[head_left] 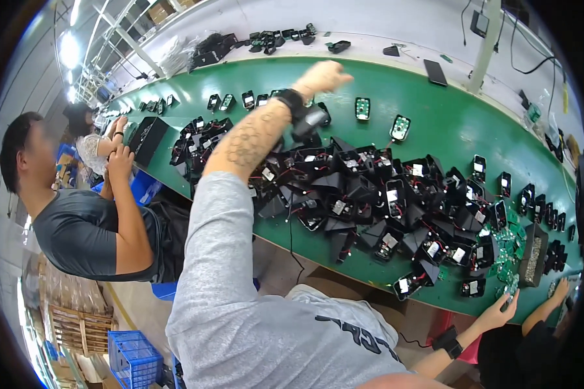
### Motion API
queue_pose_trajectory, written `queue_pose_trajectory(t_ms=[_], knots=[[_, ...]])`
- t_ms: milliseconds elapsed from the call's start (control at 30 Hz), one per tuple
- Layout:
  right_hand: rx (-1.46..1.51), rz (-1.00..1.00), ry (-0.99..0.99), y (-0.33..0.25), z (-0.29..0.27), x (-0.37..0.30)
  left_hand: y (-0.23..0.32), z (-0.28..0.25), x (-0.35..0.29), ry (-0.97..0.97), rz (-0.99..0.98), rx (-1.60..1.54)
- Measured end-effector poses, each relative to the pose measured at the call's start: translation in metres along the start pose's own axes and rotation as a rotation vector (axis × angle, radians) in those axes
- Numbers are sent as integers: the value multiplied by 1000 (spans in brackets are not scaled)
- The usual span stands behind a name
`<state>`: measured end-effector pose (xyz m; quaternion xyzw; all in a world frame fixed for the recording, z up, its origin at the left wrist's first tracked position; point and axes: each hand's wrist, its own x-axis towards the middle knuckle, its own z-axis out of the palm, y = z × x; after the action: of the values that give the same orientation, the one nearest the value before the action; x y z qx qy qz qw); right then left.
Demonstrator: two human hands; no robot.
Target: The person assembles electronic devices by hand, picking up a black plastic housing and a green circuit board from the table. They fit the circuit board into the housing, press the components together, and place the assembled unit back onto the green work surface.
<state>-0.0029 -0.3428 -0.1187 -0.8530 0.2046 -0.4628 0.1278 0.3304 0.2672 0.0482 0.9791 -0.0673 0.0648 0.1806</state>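
Note:
My left hand (320,77) reaches far across the green table, above its surface, with a finger stretched out to the right. I see nothing between its fingers. Below that wrist is a blurred dark housing (309,122); whether it is moving or resting I cannot tell. At the right, my right hand (498,313) is closed in a pinch at the near edge of a pile of green circuit boards (509,249). What its fingertips hold is too small to make out. A large heap of black device housings (370,188) with red wires and white labels lies between my hands.
Two open housings with boards (363,109) lie beyond the heap. A dark flat slab (435,72) sits at the back edge. A narrow box of small parts (534,255) stands right. One co-worker (91,227) is at left; another person's hand (560,292) is far right.

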Motion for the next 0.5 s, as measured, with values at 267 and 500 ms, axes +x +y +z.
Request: queue_pose_trajectory(t_ms=[267, 500], knots=[[234, 178, 54, -4, 38, 0, -319, -176, -117, 137, -452, 674], [53, 290, 173, 52, -13, -7, -428, -78, -110, 346, -853, 408]])
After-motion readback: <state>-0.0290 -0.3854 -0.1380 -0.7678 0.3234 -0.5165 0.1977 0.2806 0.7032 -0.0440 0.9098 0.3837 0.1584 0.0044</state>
